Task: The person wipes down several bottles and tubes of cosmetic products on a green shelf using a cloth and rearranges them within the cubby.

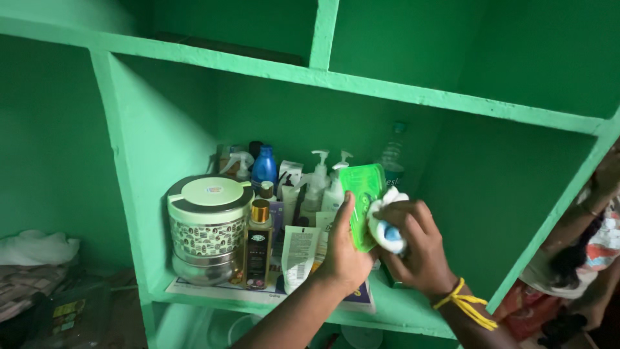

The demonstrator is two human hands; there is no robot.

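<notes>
My left hand (343, 249) holds a flat bright-green pouch (362, 194) upright in front of a green shelf compartment. My right hand (413, 245), with a yellow thread at the wrist, presses a crumpled white cloth with a blue patch (386, 226) against the pouch's right side. Both hands hover just above the shelf's front edge, right of the bottles.
The shelf (400, 307) holds a round lidded tin (210, 226), a dark oil bottle with a gold cap (258, 249), a white tube (298, 255), a blue bottle (264, 167), white pump bottles (320, 181) and a clear bottle (392, 158). Folded cloth (35, 249) lies left. Another person (581, 252) stands at the right edge.
</notes>
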